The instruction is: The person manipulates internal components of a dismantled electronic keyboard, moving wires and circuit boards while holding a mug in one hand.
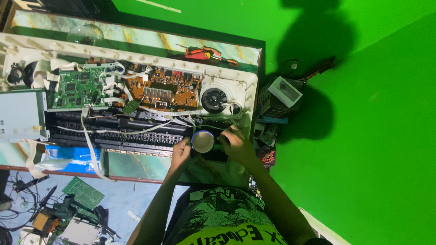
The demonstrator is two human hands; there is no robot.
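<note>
Round tin (203, 141) between hands, before fan (214, 100); circuit boards (154, 88) left.

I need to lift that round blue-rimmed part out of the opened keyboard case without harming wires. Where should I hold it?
Judging by its shape, grip the round blue-rimmed part by its outer rim, fingers on opposite sides, coming from the person's near edge, as the left hand and right hand flank it now. Ribbon cables lie further left.

Bright overhead light, hard shadow on green wall (386, 136), slightly soft focus
</note>
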